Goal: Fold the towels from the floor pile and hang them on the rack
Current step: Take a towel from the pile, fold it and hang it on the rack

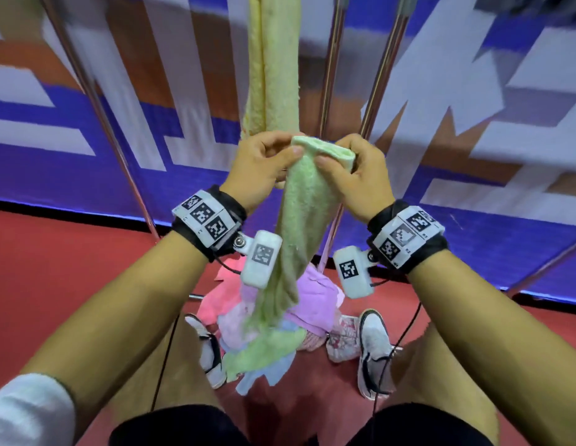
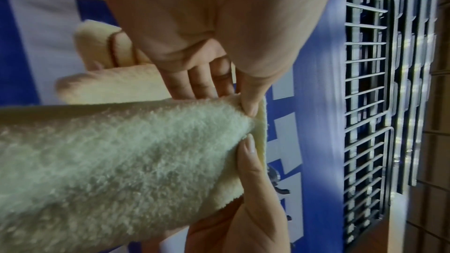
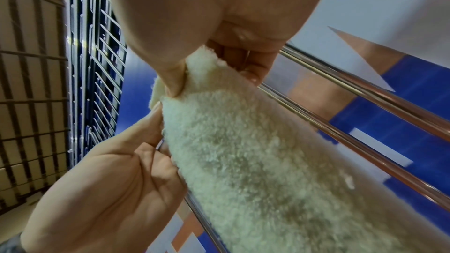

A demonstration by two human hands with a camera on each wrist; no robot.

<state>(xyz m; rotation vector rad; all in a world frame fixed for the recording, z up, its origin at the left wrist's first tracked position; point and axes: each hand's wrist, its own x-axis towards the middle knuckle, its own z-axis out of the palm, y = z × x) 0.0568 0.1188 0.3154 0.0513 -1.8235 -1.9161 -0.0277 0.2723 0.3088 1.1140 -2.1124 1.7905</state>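
The rack [image 1: 125, 156] runs out of frame at the top, so only its slanting chrome bars show, blurred, against a blue, white and orange wall [image 1: 441, 130]. A yellow towel [image 1: 273, 59] hangs from a bar that cannot be seen, its upper end cut off. Below the rack, on the red floor [image 1: 71, 259], the pile [image 1: 293, 320] of pink, lilac, blue and green cloths lies between the person's shoes, partly hidden behind the hanging cloth and the wrist cameras. How many pieces it holds cannot be made out.

In front of the rack, a green towel [image 1: 299, 214] is held up at its top edge, its tail dropping to the pile. The left hand [image 1: 264, 169] pinches one side of that edge, thumb pressed on the near face, fingers curled behind. The right hand [image 1: 357, 175] pinches the other side the same way, just beside the left; the two thumbs nearly meet. In both wrist views the cloth fills much of the frame and hides most of the fingers behind it.
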